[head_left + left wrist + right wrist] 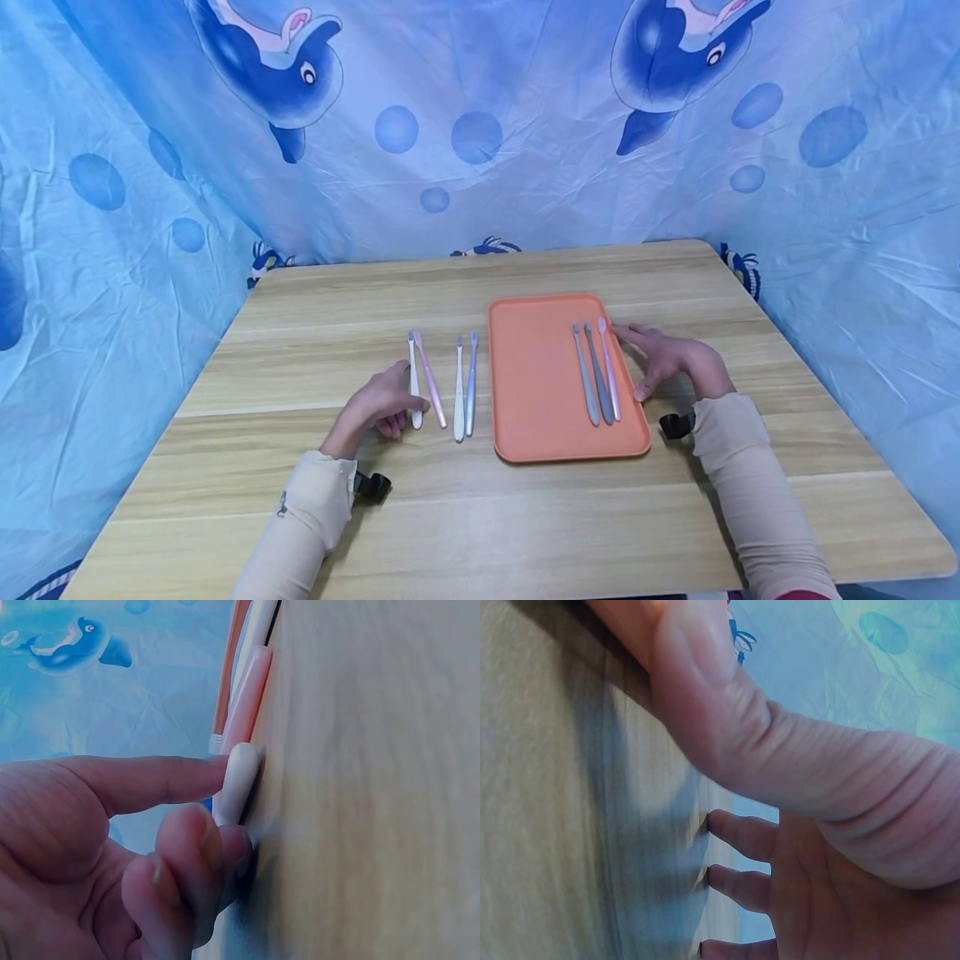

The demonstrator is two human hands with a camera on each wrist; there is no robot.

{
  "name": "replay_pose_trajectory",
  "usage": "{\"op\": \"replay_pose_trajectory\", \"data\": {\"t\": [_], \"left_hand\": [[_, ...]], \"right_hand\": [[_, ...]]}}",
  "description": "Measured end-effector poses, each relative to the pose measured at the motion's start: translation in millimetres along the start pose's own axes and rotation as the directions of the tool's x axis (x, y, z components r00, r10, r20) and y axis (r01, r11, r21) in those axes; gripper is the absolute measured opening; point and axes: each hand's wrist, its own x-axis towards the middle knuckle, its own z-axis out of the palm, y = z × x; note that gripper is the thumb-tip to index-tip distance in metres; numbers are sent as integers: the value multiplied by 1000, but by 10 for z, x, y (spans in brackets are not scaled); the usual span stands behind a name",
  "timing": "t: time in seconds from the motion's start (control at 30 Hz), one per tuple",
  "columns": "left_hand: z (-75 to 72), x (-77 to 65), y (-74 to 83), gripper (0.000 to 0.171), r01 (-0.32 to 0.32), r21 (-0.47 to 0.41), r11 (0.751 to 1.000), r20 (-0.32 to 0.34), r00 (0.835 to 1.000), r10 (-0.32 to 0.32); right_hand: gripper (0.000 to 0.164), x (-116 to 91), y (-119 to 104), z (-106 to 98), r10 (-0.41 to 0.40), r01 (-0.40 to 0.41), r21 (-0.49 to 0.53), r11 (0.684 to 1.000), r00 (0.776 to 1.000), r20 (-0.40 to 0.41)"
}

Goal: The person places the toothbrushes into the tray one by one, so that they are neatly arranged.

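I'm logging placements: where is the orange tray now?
In the head view, the orange tray lies right of centre on the table, between the blue toothbrush and the right hand.

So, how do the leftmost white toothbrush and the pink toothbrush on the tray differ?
Colour: the white toothbrush is pale, whereas the pink toothbrush is pink.
Place: the white toothbrush lies on the bare table; the pink toothbrush lies in the orange tray.
Handling: the left hand has its thumb against the white toothbrush; no hand grips the pink toothbrush.
Shared: both point their heads away from the person.
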Motion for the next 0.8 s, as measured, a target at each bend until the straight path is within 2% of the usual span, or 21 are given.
{"op": "replay_pose_trajectory", "data": {"t": [0.1,0.27,0.5,0.67,0.8], "left_hand": [[3,-6,-7,85,-6,-5,1000,5,1000,6],[-3,-5,-21,102,-10,-8,1000,18,1000,10],[0,-5,-24,100,-13,1,1000,23,1000,13],[12,-2,-24,91,-21,5,1000,24,1000,21],[15,20,-36,99,-20,-3,1000,37,999,20]], "right_hand": [[137,9,-3,-3,-1,1,-1,1000,1000,2],[137,19,-6,-1,-11,11,-8,1000,1000,6],[137,22,-1,-1,-25,25,-1,1000,1000,6],[136,13,-9,-1,-22,22,0,1000,1000,10],[136,14,-6,-2,-25,25,0,1000,1000,11]]}}
